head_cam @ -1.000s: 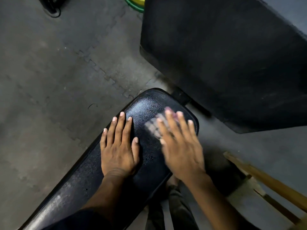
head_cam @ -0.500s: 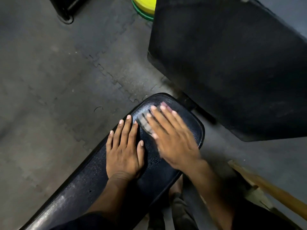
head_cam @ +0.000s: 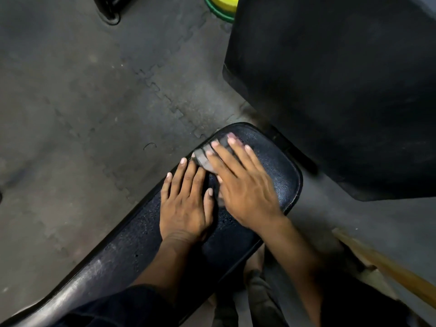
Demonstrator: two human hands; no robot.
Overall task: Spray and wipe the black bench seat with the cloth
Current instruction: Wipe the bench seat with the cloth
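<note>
The black bench seat (head_cam: 273,161) runs from the lower left to the centre, its textured surface speckled with wet droplets. My right hand (head_cam: 245,187) lies flat on a small grey cloth (head_cam: 204,159), pressing it against the seat near its far left edge; only the cloth's far part shows past my fingers. My left hand (head_cam: 186,204) rests flat on the seat just left of the right hand, fingers together, holding nothing. No spray bottle is in view.
A large black backrest pad (head_cam: 342,90) fills the upper right, close behind the seat's end. Grey interlocking floor mats (head_cam: 82,114) lie to the left. A yellow and green disc (head_cam: 221,5) sits at the top. A wooden stick (head_cam: 382,267) slants at the lower right.
My right hand has slid the cloth leftward and toward the seat's far left edge, closing in on my left hand. The left hand stays planted on the seat.
</note>
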